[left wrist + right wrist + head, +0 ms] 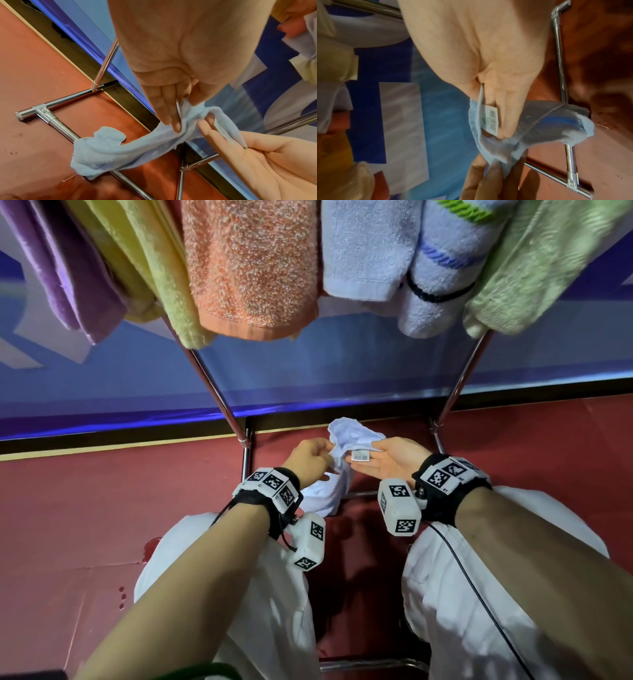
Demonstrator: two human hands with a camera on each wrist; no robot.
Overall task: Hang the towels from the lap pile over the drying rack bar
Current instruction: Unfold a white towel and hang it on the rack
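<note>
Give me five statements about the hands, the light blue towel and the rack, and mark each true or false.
1. Both hands hold the light blue towel. True.
2. The left hand is empty. False: its fingers pinch the towel.
3. A barcode label lies against the right hand. True.
4. The drying rack carries no towels. False: several hang there, among them an orange towel.
5. The held towel is spread flat. False: it is bunched and twisted.
</note>
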